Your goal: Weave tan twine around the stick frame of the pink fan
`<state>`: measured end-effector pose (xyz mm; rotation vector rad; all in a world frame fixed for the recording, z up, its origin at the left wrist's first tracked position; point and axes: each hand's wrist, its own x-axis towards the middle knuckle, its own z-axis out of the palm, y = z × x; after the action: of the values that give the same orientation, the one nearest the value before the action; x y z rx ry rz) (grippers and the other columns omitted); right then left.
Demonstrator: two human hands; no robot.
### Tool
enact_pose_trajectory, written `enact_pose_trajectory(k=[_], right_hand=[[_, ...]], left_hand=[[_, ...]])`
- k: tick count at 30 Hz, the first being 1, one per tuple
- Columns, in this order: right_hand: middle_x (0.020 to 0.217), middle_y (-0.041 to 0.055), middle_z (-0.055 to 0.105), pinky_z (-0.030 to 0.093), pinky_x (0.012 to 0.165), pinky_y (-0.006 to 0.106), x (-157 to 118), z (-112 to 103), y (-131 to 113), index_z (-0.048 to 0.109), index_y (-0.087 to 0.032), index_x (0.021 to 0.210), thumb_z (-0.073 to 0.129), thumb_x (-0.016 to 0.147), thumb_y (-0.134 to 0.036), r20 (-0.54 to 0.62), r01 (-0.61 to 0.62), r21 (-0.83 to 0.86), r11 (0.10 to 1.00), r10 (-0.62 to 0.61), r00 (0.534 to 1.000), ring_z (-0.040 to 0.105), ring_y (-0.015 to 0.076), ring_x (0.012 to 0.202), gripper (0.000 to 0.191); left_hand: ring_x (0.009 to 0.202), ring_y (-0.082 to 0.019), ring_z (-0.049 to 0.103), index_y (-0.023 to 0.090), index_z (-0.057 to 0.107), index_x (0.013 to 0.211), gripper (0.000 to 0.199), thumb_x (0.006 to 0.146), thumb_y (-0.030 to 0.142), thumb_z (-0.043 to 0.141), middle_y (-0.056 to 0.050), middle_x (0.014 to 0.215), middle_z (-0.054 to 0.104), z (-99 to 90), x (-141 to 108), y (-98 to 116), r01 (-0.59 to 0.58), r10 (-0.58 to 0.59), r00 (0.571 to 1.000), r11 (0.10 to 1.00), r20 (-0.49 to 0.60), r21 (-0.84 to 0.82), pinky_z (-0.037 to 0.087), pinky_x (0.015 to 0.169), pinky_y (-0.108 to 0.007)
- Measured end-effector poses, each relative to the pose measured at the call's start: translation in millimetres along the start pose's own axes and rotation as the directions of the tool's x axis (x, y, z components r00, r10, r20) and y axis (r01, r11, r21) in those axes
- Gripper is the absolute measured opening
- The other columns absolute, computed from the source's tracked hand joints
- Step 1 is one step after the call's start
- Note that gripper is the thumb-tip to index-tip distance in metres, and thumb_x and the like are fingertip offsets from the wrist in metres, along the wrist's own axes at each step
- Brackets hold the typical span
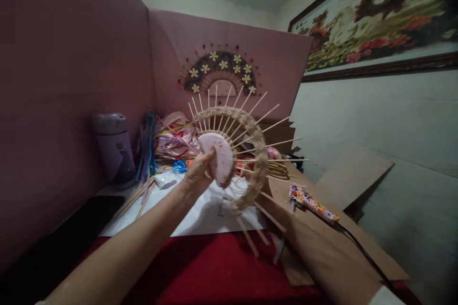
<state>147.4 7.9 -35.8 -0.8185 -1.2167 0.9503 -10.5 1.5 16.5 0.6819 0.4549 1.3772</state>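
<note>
A half-round fan [258,139] of thin sticks is held up in front of me, tilted to the right. A braided tan band runs across its sticks, which spread out from a pink padded half-disc [222,164]. My left hand [202,169] is closed on this half-disc, thumb across its front. Behind the right part of the band is my right hand [250,171]. Its visible fingers are curled in among the sticks, but the band and sticks hide most of the hand and whatever it grips.
A finished-looking flowered fan [222,69] is on the pink backboard [279,71]. At left stand a lilac tumbler [115,152] and ribbons [148,140]. A floral-patterned glue gun [314,205] with a cord lies on cardboard at right. White paper [200,214] covers part of the red cloth [200,271].
</note>
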Motion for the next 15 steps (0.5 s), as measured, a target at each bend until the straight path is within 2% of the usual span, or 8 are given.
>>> enact_pose_trajectory(k=[2, 4, 7, 10, 13, 15], right_hand=[[0.051, -0.0074, 0.045, 0.034, 0.039, 0.020, 2.1, -6.5, 1.8, 0.044, -0.024, 0.074, 0.060, 0.069, -0.031, -0.024, 0.044, 0.002, 0.999, -0.044, 0.999, 0.040, 0.0085, 0.043, 0.019], [0.044, -0.0116, 0.037, 0.022, 0.034, 0.016, 3.4, -14.6, 5.7, 0.040, -0.024, 0.078, 0.059, 0.070, -0.031, 0.052, -0.046, 0.048, 0.998, 0.044, 0.998, 0.028, 0.0058, 0.036, 0.021], [0.044, -0.0132, 0.038, 0.015, 0.032, 0.014, 6.2, -24.7, 12.7, 0.040, -0.025, 0.082, 0.059, 0.068, -0.029, 0.042, -0.161, 0.094, 0.982, 0.158, 0.987, 0.022, 0.0045, 0.033, 0.023], [0.044, -0.0122, 0.039, 0.017, 0.032, 0.015, 8.1, -28.6, 17.7, 0.047, -0.024, 0.087, 0.061, 0.070, -0.034, 0.032, -0.162, 0.043, 0.986, 0.161, 0.986, 0.023, 0.0045, 0.032, 0.024], [0.043, -0.0087, 0.040, 0.025, 0.034, 0.017, 7.1, -28.1, 19.4, 0.056, -0.021, 0.078, 0.060, 0.074, -0.041, 0.090, -0.082, -0.130, 0.988, 0.094, 0.992, 0.031, 0.0059, 0.035, 0.022], [0.048, -0.0045, 0.049, 0.033, 0.040, 0.019, 5.5, -27.1, 18.9, 0.062, -0.019, 0.074, 0.059, 0.075, -0.043, 0.145, -0.004, -0.267, 0.964, 0.044, 0.988, 0.041, 0.0082, 0.042, 0.024]], left_hand=[[0.056, -0.014, 0.063, 0.011, 0.065, 0.083, 0.014, 0.078, 0.023, 0.061, -0.005, 0.069, 0.070, -19.3, 5.1, 11.3, 0.002, 0.000, 0.996, 1.000, -0.088, 0.022, 0.053, 0.057, -0.025], [0.057, -0.014, 0.064, 0.011, 0.065, 0.085, 0.015, 0.078, 0.023, 0.062, -0.006, 0.070, 0.070, -34.2, 7.2, 16.9, 0.015, -0.009, 0.990, 0.999, -0.144, 0.040, 0.054, 0.057, -0.025], [0.056, -0.014, 0.064, 0.013, 0.064, 0.086, 0.014, 0.077, 0.023, 0.062, -0.004, 0.070, 0.070, -45.7, 8.0, 18.6, -0.032, 0.041, 0.986, 0.998, -0.163, 0.057, 0.054, 0.056, -0.025], [0.055, -0.014, 0.064, 0.013, 0.064, 0.084, 0.012, 0.078, 0.023, 0.062, -0.004, 0.069, 0.070, -48.4, 8.5, 19.3, -0.076, 0.084, 0.983, 0.996, -0.162, 0.055, 0.054, 0.054, -0.024], [0.054, -0.014, 0.063, 0.013, 0.064, 0.082, 0.011, 0.079, 0.023, 0.061, -0.005, 0.068, 0.070, -50.0, 9.2, 21.5, -0.087, 0.095, 0.978, 0.995, -0.187, 0.054, 0.054, 0.053, -0.024], [0.054, -0.015, 0.063, 0.013, 0.064, 0.082, 0.012, 0.080, 0.025, 0.060, -0.006, 0.068, 0.070, -52.7, 10.0, 23.0, -0.081, 0.088, 0.977, 0.996, -0.192, 0.049, 0.054, 0.054, -0.025]])
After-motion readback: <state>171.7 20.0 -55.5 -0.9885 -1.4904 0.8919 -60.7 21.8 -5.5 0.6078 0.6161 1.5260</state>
